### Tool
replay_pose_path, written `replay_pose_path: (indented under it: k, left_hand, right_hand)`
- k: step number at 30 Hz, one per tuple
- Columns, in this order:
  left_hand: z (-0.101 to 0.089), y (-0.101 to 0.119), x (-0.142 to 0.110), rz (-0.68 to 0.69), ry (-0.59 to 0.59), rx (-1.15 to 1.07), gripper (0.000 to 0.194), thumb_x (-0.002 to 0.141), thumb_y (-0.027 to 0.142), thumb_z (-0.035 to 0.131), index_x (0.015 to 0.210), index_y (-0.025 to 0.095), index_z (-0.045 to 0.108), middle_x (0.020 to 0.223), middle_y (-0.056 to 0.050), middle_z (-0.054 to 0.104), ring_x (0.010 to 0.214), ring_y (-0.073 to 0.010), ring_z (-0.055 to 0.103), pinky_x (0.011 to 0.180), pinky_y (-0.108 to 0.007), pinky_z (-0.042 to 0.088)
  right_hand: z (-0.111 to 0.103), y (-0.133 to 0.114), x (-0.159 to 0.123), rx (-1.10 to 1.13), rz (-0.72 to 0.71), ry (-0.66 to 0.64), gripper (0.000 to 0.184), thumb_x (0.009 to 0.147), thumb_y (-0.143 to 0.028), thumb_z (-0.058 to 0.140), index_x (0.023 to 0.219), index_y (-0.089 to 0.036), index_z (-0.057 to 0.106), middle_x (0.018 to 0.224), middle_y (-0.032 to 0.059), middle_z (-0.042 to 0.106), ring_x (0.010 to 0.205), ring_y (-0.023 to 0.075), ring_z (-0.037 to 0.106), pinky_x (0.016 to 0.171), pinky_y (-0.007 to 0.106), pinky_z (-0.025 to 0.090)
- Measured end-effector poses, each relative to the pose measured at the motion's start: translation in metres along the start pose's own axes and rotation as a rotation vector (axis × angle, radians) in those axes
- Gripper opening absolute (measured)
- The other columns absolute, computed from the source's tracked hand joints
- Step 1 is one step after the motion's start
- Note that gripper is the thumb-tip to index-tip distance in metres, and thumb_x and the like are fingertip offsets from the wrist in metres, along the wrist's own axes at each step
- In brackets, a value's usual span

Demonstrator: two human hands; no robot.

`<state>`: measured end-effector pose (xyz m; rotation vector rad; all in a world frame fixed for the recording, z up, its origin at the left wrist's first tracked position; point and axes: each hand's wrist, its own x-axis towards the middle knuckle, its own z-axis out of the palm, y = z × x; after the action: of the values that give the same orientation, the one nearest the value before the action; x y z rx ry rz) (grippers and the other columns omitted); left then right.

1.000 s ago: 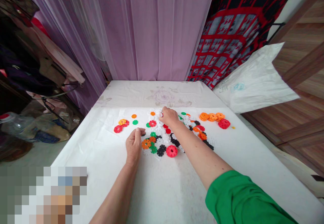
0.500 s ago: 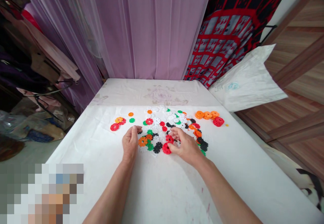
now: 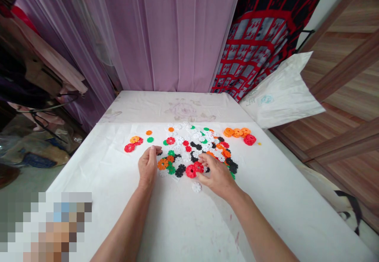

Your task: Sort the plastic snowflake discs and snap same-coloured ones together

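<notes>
Right hand (image 3: 218, 176) is spread beside red snowflake discs (image 3: 191, 171), likely keeping them reachable; left hand (image 3: 147, 166) is curled, grip unclear.

The table (image 3: 103, 163) is lit brightly and evenly, and only a faint, soft-edged shadow is cast beside the right forearm (image 3: 251, 218). The white discs (image 3: 196, 187) are barely set off from the pale surface. The clothes (image 3: 44, 57) are left in dimness. The door (image 3: 340, 60) is slanted by wide-angle distortion; fine detail is softened, and the lower left corner is masked by coarse blocks.
</notes>
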<state>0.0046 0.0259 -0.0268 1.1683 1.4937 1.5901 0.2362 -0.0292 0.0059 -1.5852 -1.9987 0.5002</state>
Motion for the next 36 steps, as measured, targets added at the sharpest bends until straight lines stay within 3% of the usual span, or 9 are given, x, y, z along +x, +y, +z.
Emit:
replay_pose_path:
  k: [10, 19, 24, 30, 36]
  left_hand:
    - [0.000, -0.001, 0.001, -0.012, -0.007, 0.007, 0.046, 0.084, 0.059, 0.049, 0.078, 0.018, 0.069, 0.078, -0.006, 0.072, 0.076, -0.0195, 0.068, 0.078, -0.034, 0.054]
    - [-0.001, 0.002, 0.000, -0.003, -0.007, 0.023, 0.045, 0.086, 0.057, 0.048, 0.078, 0.018, 0.070, 0.076, -0.005, 0.072, 0.076, -0.0192, 0.067, 0.078, -0.033, 0.054]
    - [-0.001, 0.001, 0.000, 0.000, -0.003, 0.014, 0.045, 0.087, 0.057, 0.048, 0.079, 0.018, 0.070, 0.079, -0.006, 0.073, 0.077, -0.0195, 0.068, 0.078, -0.034, 0.055]
    - [-0.002, 0.000, 0.000, 0.004, 0.000, 0.013, 0.046, 0.087, 0.057, 0.048, 0.079, 0.018, 0.070, 0.080, -0.006, 0.073, 0.078, -0.0198, 0.068, 0.078, -0.034, 0.055]
    - [-0.002, 0.000, 0.001, -0.025, -0.004, 0.024, 0.047, 0.087, 0.058, 0.048, 0.080, 0.018, 0.070, 0.080, -0.006, 0.073, 0.079, -0.0199, 0.068, 0.078, -0.034, 0.054]
  right_hand:
    - [0.009, -0.019, -0.001, -0.223, -0.198, -0.017, 0.038, 0.078, -0.013, 0.059, 0.116, -0.015, 0.056, 0.102, 0.0114, 0.070, 0.095, 0.0260, 0.065, 0.082, 0.040, 0.053]
    - [0.003, -0.020, 0.004, -0.207, -0.136, -0.029, 0.044, 0.081, -0.021, 0.060, 0.124, -0.020, 0.054, 0.107, 0.0083, 0.069, 0.097, 0.0246, 0.064, 0.084, 0.038, 0.050]
    - [-0.001, -0.022, 0.051, -0.230, -0.161, -0.053, 0.027, 0.088, -0.017, 0.052, 0.110, -0.023, 0.065, 0.113, 0.0061, 0.068, 0.106, 0.0212, 0.061, 0.092, 0.035, 0.047]
    - [0.029, -0.036, 0.122, -0.299, -0.225, -0.201, 0.021, 0.088, -0.020, 0.055, 0.103, -0.023, 0.069, 0.117, 0.0042, 0.068, 0.111, 0.0192, 0.060, 0.096, 0.031, 0.044]
    - [0.053, -0.054, 0.143, -0.427, -0.131, -0.245, 0.022, 0.084, -0.030, 0.061, 0.100, -0.019, 0.070, 0.110, 0.0117, 0.070, 0.106, 0.0261, 0.062, 0.086, 0.034, 0.048]
